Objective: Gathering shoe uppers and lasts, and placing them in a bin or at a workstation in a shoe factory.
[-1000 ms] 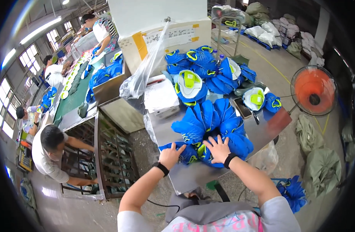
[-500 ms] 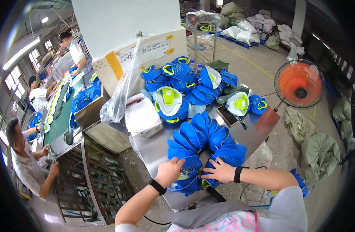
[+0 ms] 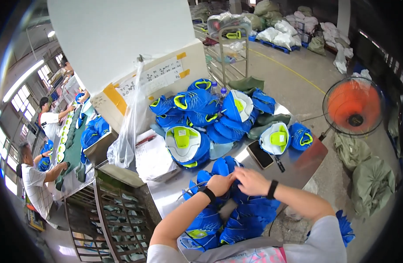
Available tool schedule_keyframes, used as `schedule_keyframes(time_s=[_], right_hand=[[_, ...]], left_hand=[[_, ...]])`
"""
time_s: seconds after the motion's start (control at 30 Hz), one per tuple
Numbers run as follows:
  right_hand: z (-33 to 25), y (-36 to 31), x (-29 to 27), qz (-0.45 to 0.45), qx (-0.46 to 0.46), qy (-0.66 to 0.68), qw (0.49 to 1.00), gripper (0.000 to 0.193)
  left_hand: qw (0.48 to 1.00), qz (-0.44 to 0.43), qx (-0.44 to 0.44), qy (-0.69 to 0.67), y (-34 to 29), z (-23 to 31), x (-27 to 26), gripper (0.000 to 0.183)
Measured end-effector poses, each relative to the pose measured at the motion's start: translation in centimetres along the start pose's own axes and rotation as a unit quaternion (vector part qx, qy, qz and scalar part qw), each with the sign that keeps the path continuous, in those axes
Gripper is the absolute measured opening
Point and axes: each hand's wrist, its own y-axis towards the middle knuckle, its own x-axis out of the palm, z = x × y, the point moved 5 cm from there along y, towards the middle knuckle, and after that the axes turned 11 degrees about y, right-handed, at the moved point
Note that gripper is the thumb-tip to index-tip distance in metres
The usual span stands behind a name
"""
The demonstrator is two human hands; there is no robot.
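Observation:
Several blue shoe uppers (image 3: 249, 217) with lime-green linings are packed in a ring on the near part of the metal table. My hands meet over the far end of this ring. My left hand (image 3: 220, 185) is closed, its fingertips together against those of my right hand (image 3: 253, 180). The right hand's fingers are also drawn together and point left. Whatever is between the fingertips is too small to make out. A thin dark cord (image 3: 187, 189) shows by the left wrist, along the left side of the ring. My forearms cover part of the uppers.
Beyond the ring are more blue uppers (image 3: 197, 105), a phone (image 3: 260, 154), a small dark tool (image 3: 279, 164) and white papers (image 3: 154, 158). An orange fan (image 3: 354, 107) stands at the right. A metal rack (image 3: 122, 215) and co-workers (image 3: 39, 179) are at the left.
Both hands have moved from the near sides of the ring to its far end and come together. The ring sits nearer to me in view. A co-worker at the left has turned toward the bench.

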Motion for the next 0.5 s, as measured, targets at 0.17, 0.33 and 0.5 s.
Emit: schedule_keyframes(time_s=[0.17, 0.33, 0.5], right_hand=[[5.5, 1.7, 3.0, -0.030, 0.078, -0.050, 0.995, 0.054], [5.5, 1.2, 1.3, -0.019, 0.163, 0.103, 0.981, 0.056], [5.3, -0.6, 1.5, -0.022, 0.161, 0.068, 0.984, 0.052]], left_hand=[[0.994, 0.009, 0.061, 0.088, 1.0, 0.3, -0.1, 0.032], [0.991, 0.022, 0.096, 0.096, 0.3, 0.2, -1.2, 0.035], [0.983, -0.027, 0.114, 0.143, 0.6, 1.9, 0.7, 0.020]])
